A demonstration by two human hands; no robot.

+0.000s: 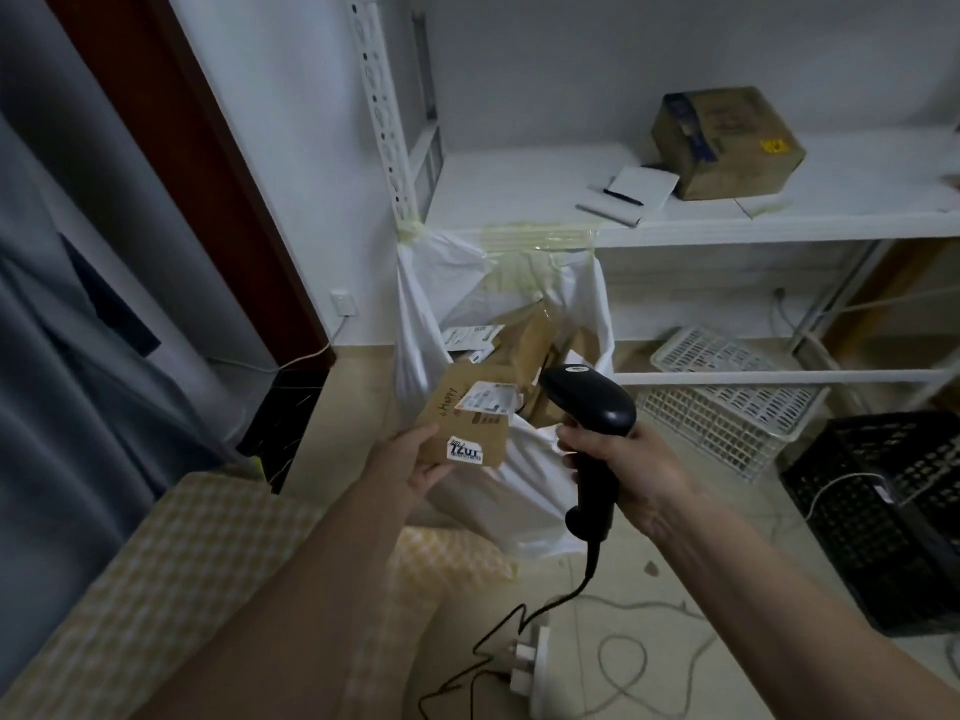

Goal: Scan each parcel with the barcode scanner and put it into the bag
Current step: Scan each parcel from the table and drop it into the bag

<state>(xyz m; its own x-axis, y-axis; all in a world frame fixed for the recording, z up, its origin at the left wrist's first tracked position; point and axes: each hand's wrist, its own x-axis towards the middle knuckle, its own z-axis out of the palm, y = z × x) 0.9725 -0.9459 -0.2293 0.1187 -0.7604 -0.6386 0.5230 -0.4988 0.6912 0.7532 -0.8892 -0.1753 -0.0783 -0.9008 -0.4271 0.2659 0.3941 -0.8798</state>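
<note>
Scanning step: the left hand (pixel 415 462) grips a brown parcel (pixel 470 423), the right hand (pixel 631 472) clasps the scanner (pixel 589 402) aimed at its label; next, drop it into the white bag (pixel 545 485).

The parcel (pixel 464 426) is brown cardboard with a white printed label and a white sticker bearing dark blue lettering. The scanner (pixel 589 407) is black, as is its cable (pixel 519 623). The bag (pixel 540 480) is white plastic, fastened with pale yellowish tape (pixel 540 240) to the white shelf (pixel 519 194). On the shelf, the box (pixel 727 142) is brown with a blue strip and a yellow mark, and the notepad (pixel 644 185) is white. The basket (pixel 727 402) is white lattice; the crate (pixel 883 511) is black lattice. The cushion (pixel 156 589) is checked yellow and white. The curtain (pixel 67 356) is grey-blue, the door frame (pixel 208 163) dark red-brown.
</note>
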